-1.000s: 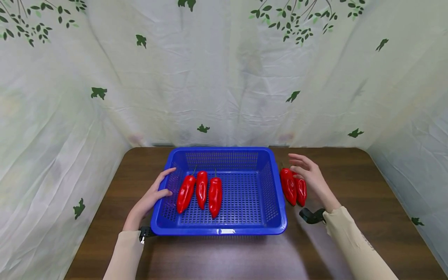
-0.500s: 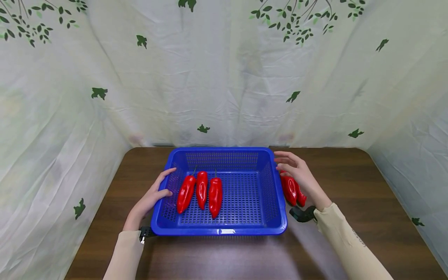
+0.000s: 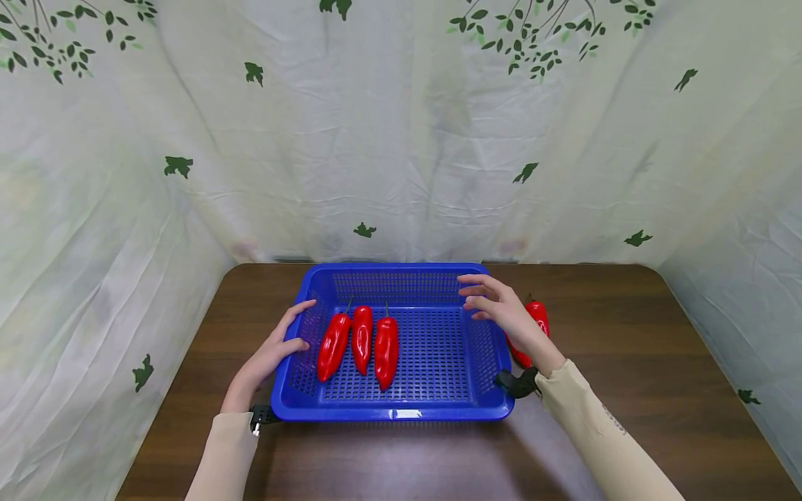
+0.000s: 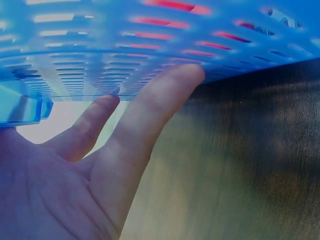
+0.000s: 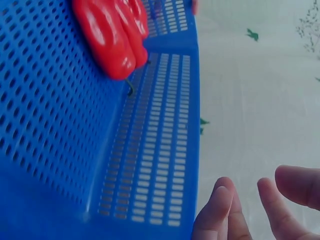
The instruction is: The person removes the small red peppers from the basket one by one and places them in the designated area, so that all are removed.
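Note:
Three red chili peppers (image 3: 385,353) lie side by side on the left half of the blue basket (image 3: 432,414). My left hand (image 3: 271,355) touches the basket's left side, thumb and fingers extended; in the left wrist view its thumb (image 4: 145,110) reaches along the slotted wall. Over the basket's right rim hovers my right hand (image 3: 504,316), fingers loosely bent and apart, with nothing between them. Beyond it, two more red peppers (image 3: 539,316) lie on the table, partly hidden by that hand. The right wrist view shows the basket peppers (image 5: 110,40) away from the fingertips (image 5: 222,200).
The brown wooden table (image 3: 376,459) carries the basket near its back edge. A pale curtain (image 3: 407,153) with leaf prints hangs behind and at both sides. A dark wrist strap (image 3: 516,383) sits on the right wrist, close above the basket's rim.
My right hand has moved left, from above the two peppers on the table to over the basket's right rim. Left hand, basket and peppers stay where they were.

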`<state>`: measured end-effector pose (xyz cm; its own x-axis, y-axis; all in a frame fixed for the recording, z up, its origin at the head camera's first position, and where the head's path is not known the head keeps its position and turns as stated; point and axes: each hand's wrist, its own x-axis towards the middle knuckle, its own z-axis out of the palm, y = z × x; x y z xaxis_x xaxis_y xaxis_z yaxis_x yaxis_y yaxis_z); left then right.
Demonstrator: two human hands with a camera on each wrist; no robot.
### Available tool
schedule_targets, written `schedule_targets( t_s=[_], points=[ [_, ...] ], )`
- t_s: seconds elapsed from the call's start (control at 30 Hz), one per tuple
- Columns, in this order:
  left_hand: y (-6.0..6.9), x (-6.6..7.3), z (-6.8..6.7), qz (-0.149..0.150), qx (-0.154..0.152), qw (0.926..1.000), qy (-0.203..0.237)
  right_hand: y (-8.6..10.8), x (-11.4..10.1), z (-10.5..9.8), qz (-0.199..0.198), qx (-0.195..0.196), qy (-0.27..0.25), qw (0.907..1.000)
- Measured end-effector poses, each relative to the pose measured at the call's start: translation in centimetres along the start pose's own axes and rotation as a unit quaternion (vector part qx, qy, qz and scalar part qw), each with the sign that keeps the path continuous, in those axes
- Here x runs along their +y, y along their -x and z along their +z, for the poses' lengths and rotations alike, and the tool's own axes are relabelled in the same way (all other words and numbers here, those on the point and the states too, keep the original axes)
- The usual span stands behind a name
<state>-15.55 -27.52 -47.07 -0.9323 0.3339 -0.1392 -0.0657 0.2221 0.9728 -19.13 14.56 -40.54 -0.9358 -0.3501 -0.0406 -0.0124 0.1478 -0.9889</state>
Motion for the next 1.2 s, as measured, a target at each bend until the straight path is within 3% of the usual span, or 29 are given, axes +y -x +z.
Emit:
schedule_targets(
  t_s=[0.63, 0.97, 1.2],
  points=[
    [0.0, 0.0, 0.1, -0.002, 0.003, 1.0, 0.008, -1.6, 0.4, 4.4, 0.009, -0.038, 0.006, 0.9992],
    [-0.1, -0.1, 0.0, 0.0, 0.005, 1.0, -0.001, -2.5, 0.9, 6.2, 0.032, -0.041, 0.009, 0.9986],
    [-0.2, -0.1, 0.1, -0.001, 0.0, 0.9997, 0.025, -3.1, 1.2, 7.5, 0.04, -0.046, 0.024, 0.9979]
  ],
)
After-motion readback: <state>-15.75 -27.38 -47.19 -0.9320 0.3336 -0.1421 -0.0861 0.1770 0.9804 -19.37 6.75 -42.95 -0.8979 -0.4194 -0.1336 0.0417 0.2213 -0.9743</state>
